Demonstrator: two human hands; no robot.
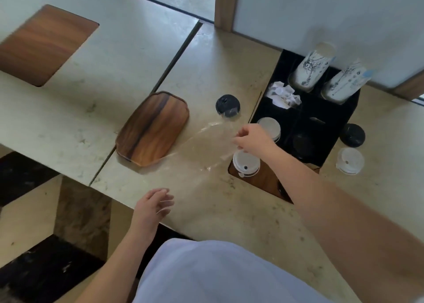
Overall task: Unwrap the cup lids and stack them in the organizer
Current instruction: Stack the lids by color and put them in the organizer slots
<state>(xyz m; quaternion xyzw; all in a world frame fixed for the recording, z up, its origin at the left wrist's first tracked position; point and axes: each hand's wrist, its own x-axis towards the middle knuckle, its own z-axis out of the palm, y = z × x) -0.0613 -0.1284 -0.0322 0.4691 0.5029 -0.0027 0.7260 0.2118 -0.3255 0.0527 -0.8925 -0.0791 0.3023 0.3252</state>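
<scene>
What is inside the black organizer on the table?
The black organizer holds two stacks of printed cups, crumpled white paper, clear lids and something dark, perhaps black lids. How deep each stack goes is hidden.

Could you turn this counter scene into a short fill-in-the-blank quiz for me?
1. The right hand pinches a sheet of clear ____ above a white lid.
2. The organizer holding cups and lids is coloured ____.
3. The empty tray on the counter is made of ____.
4. The left hand near the counter's edge holds ____.

Missing words: plastic wrap; black; wood; nothing
</scene>
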